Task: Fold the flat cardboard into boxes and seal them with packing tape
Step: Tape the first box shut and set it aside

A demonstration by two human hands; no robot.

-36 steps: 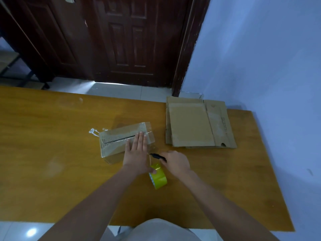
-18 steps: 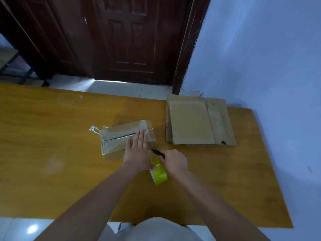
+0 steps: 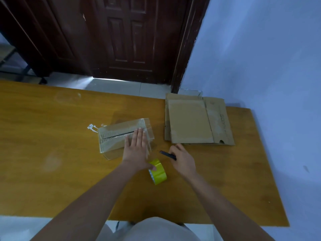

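A yellow-brown wooden table [image 3: 52, 171] fills the corner of a room with pale blue walls. Nearest the person, between the two forearms and just under the left thumb, a roll of yellow-green packing tape [image 3: 158, 171] stands on its edge on the wood; the thumb touches its upper rim. The left hand [image 3: 137, 152] lies flat, fingers straight and together, pressing down on the right end of a small folded box [image 3: 121, 136] — its top glossy with clear tape, a dark seam running along the middle out from under the fingertips. The box stretches off to the left of that hand. A strip of clear film runs down from the box's right end toward the roll.

The right hand [image 3: 182, 159] sits just right of the roll, fingers curled around a slim black tool [image 3: 167, 154], whose tip points left toward the box; I cannot tell exactly what sort of cutter or pen it is.

Beyond the right hand — just past its knuckles — a stack of flat cardboard [image 3: 196, 124] lies near the table's far edge. Farther back stands a dark wooden door [image 3: 132, 37].
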